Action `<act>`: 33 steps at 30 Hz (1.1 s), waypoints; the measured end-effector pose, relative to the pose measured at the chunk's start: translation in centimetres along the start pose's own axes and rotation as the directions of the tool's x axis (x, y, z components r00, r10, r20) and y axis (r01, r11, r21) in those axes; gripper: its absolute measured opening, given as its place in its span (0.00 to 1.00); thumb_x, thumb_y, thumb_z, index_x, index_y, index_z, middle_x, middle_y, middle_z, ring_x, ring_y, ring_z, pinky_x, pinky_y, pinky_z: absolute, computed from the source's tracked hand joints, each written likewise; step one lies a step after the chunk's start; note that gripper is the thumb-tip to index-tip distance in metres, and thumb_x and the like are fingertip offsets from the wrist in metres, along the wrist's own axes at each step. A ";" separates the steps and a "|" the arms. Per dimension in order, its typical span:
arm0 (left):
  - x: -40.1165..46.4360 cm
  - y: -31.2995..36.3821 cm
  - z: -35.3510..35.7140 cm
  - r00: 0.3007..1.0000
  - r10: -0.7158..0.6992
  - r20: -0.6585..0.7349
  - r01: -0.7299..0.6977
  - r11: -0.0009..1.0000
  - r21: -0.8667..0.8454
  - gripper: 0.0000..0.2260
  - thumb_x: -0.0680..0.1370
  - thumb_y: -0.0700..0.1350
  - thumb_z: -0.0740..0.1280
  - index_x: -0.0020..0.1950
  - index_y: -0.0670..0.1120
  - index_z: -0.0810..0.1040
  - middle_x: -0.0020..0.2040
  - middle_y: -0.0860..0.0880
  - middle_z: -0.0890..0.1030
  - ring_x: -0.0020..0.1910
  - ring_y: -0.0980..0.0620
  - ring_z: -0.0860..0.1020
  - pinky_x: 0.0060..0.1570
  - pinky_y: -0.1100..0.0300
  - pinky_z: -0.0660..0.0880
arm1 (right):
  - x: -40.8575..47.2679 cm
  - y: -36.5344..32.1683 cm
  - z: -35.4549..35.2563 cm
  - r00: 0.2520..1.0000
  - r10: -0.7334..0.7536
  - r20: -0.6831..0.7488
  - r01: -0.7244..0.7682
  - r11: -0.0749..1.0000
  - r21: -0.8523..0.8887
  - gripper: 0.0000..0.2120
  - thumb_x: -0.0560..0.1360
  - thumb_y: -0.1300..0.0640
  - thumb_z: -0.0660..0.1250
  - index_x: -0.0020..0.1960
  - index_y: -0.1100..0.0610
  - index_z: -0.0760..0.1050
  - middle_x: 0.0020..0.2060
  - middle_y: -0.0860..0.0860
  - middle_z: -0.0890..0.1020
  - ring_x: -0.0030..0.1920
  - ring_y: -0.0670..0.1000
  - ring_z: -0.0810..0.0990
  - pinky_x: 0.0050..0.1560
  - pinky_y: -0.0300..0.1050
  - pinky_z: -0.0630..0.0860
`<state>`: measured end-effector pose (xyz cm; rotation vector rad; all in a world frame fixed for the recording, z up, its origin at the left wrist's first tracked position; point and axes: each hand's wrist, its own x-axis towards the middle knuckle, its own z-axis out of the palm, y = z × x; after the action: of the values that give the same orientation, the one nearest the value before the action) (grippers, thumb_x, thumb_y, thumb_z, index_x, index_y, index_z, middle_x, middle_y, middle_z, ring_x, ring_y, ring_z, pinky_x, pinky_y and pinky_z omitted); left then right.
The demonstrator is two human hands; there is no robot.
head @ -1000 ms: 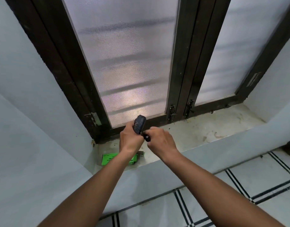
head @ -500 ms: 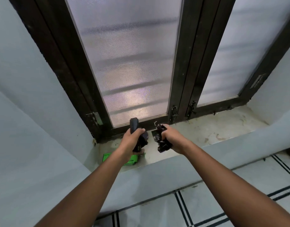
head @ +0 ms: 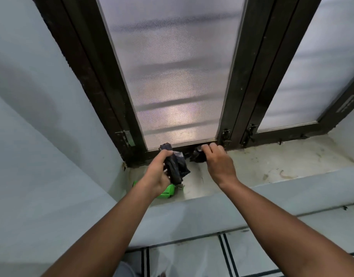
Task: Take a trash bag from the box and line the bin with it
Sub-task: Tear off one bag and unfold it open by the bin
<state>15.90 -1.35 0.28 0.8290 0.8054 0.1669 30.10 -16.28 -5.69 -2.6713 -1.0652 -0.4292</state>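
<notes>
Left grip (head: 159, 173) wrapped round dark bag roll (head: 174, 166); right grip (head: 217, 159) pinching a crumpled black bag (head: 197, 154), mostly hidden behind my fingers. Both over the window sill (head: 272, 166). Green box (head: 168, 191) beneath my left wrist, half covered. Bin out of view.

Box (head: 165, 191) lies on sill (head: 272, 166), under left hand (head: 157, 174).
</notes>
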 end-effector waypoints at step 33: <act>-3.3 -0.8 1.6 0.966 0.242 0.092 -0.259 0.907 0.332 0.07 0.79 0.37 0.73 0.55 0.46 0.85 0.52 0.40 0.87 0.43 0.40 0.88 0.38 0.58 0.82 | -3.9 0.7 -7.5 0.747 -0.062 0.662 -0.644 -0.314 0.698 0.10 0.76 0.72 0.68 0.57 0.69 0.82 0.58 0.61 0.86 0.55 0.68 0.85 0.56 0.46 0.84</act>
<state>14.62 -4.24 2.25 1.2633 0.6878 0.2378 26.54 -21.63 -0.17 -1.1827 -0.1952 0.9769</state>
